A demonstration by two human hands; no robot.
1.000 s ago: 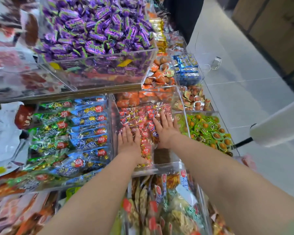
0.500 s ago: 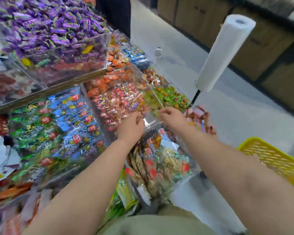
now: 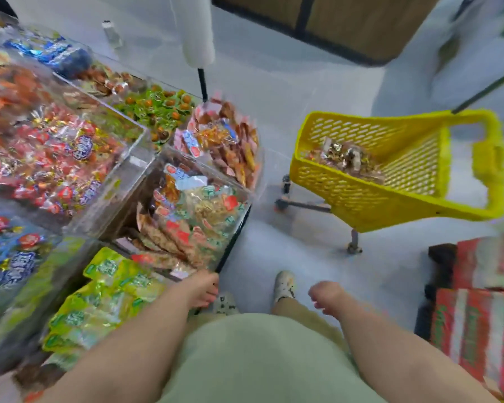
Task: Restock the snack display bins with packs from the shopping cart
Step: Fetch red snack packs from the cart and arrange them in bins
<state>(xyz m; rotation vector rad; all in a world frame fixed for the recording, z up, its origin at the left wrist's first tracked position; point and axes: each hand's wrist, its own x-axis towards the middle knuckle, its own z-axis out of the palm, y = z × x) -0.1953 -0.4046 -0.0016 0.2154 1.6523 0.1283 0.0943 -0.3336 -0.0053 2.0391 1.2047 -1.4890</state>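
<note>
Empty left hand [image 3: 200, 289], right hand [image 3: 325, 296]; yellow cart [image 3: 390, 205] holds packs [image 3: 346, 158].

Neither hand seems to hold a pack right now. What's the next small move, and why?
Probably reach the right hand toward the yellow cart and take from the heap of packs in it. Both hands appear empty, the right hangs nearer the cart, and the left hand is by the corner of a clear bin.

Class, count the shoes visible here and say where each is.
2. The left shoe peeks out by the left hand, partly hidden by clothing; the right shoe stands on the floor between that hand and the right hand.
</note>
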